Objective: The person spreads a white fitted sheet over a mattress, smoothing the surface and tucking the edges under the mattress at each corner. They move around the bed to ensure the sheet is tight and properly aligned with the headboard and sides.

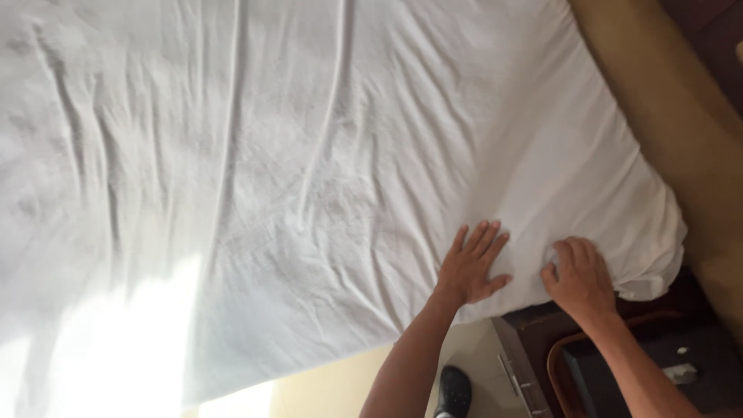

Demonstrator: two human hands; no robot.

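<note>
White bedsheet [309,170] covers the mattress and fills most of the frame. Lower right, the left hand [472,267] lies flat on it, fingers spread. The right hand [580,279] pinches the sheet's corner.

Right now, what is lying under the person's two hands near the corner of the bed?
A wrinkled white sheet is under both. The left hand lies flat on it; the right hand bunches it near the corner. Whatever is beneath the sheet is covered and cannot be seen.

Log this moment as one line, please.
left hand: flat on white sheet | right hand: grip bunching sheet near mattress corner | dark bedside table below
</note>
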